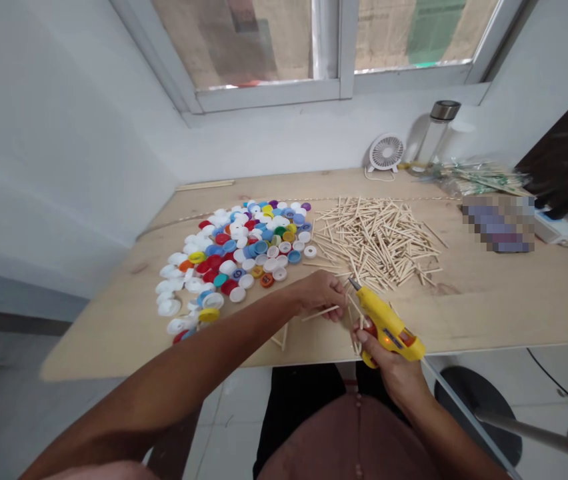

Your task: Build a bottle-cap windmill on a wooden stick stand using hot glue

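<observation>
Near the front edge of the tabletop [109,327], we held the yellow glue gun [389,321] in our right hand [389,360], the grip closed around its handle. Its long axis ran diagonally, from the rear end at the lower right to the dark nozzle [355,284] at the upper left, so it pointed away from our body and toward the left, with the tip just beside our left hand [328,293]. An orange light glowed on its side. The left grip was narrow, fingers pinched around a thin wooden stick [320,313] that lay almost crosswise to us, its left end tipped slightly nearer our body. More sticks showed between our two hands, but we could not tell how they met or which fingers touched them. Beyond the nozzle spread a loose pile of sticks [379,243], pointing every way, and to its left lay many colored bottle caps [244,250]. Farther back, near the wall, stood a small white fan [387,153] and a clear bottle [433,137], both upright.
</observation>
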A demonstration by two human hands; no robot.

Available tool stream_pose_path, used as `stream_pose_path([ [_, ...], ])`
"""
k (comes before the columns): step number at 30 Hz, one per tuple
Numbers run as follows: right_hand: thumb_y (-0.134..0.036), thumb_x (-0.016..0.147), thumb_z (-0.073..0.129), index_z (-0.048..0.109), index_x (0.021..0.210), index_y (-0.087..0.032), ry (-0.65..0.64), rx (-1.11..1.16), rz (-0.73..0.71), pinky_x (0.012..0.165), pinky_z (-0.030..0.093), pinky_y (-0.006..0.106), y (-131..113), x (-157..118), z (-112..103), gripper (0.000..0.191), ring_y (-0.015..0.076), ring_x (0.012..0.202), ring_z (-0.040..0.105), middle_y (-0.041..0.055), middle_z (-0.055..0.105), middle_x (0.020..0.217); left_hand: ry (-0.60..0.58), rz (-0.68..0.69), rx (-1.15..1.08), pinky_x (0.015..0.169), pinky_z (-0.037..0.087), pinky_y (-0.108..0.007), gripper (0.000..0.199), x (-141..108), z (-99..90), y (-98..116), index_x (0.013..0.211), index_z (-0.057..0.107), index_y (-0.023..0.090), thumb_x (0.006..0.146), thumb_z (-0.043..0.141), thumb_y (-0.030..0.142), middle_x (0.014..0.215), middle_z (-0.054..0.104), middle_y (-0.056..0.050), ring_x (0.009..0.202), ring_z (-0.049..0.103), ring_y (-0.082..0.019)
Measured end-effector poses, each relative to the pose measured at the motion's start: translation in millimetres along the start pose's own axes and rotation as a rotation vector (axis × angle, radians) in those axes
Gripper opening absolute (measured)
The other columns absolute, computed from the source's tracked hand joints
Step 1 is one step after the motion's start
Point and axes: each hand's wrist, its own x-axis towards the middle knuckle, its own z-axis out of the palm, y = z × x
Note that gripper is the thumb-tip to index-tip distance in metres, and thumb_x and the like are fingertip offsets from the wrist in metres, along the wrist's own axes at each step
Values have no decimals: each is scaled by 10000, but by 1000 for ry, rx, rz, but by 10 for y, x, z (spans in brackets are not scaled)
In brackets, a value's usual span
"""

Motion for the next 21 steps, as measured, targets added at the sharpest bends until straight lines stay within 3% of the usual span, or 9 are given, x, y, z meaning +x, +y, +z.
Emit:
stream_pose_path([
  [21, -378, 580, 818, 651, 771, -198, 37, 86, 43, 651, 509, 298, -32, 0, 40, 311, 185, 696, 637, 17, 685, 755, -85, -26, 57, 473, 466, -189, 38, 64, -88, 20, 633, 602, 153, 645, 611, 118, 495, 626, 45, 432, 582, -87],
])
